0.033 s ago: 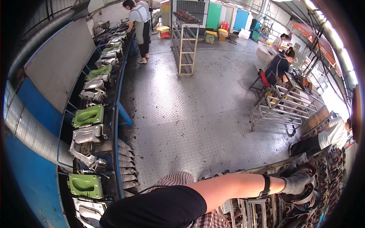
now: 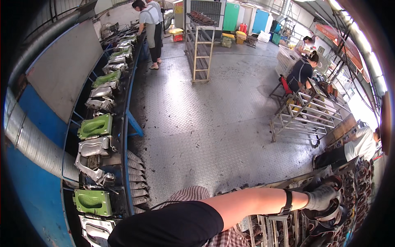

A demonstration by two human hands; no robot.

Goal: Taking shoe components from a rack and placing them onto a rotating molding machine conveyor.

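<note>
My left arm, bare below a black sleeve and with a black strap near the wrist, reaches across my body to the right. My left hand [image 2: 321,198], in a grey glove, is closed on a dark shoe [image 2: 330,218] above the rack at the lower right. The fingers are partly lost among the dark shoes there. Many more brown and black shoes [image 2: 360,191] stand close around the hand on the metal rack [image 2: 269,226]. My right hand is out of view.
Along the left runs a bench [image 2: 125,123] with silver moulds [image 2: 95,145] and green moulds [image 2: 93,201]. A tall metal rack [image 2: 201,53] stands on the floor ahead. People work at the bench's far end and to the right. A low metal frame [image 2: 302,123] stands near the seated person.
</note>
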